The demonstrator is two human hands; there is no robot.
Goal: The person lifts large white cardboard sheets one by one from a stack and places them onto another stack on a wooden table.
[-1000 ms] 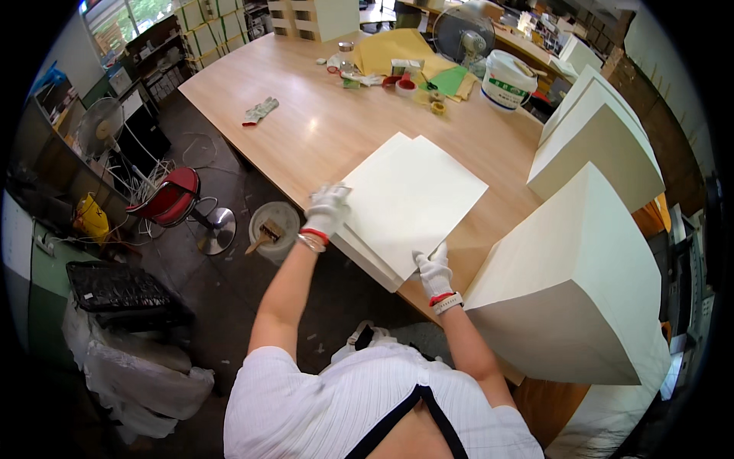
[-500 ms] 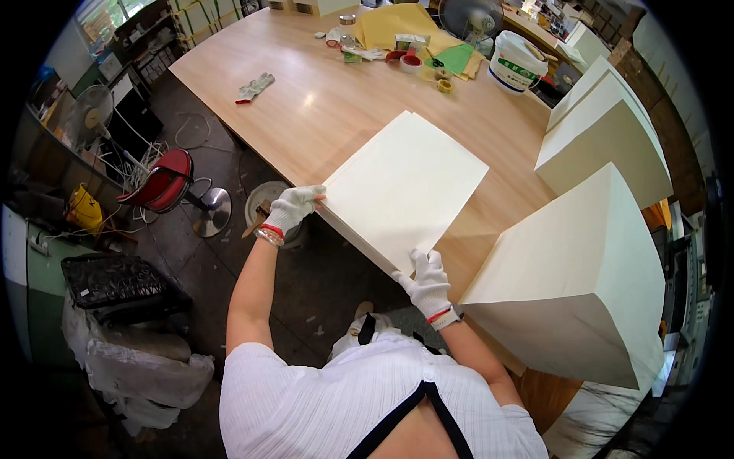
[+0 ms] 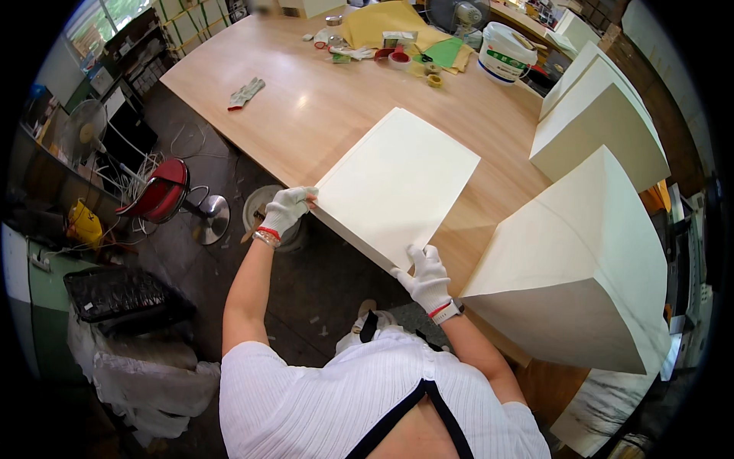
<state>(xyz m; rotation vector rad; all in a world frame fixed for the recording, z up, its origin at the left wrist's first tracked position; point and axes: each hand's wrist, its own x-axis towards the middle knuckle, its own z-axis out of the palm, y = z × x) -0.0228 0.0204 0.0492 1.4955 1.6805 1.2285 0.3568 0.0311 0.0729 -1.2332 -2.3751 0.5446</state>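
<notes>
A large cream-white flat panel [image 3: 397, 183] lies over the near edge of a long wooden table [image 3: 306, 107], its near side overhanging the floor. My left hand [image 3: 289, 209], in a white knit glove with a red cuff, grips the panel's left near corner. My right hand [image 3: 425, 277], gloved the same way, holds the panel's near edge at its right corner, fingers curled over the top face.
Big cream blocks stand to the right: one close [image 3: 581, 268], another behind it [image 3: 596, 122]. A white bucket [image 3: 501, 53], yellow paper, tape rolls and a spare glove [image 3: 246, 93] lie on the far table. On the floor: a red stool [image 3: 162, 196], a round pail [image 3: 264, 214], a black crate [image 3: 115, 294].
The panel has been pulled toward me and lifted at its near edge, now overhanging the table. Both hands moved nearer with it; my view shifted closer.
</notes>
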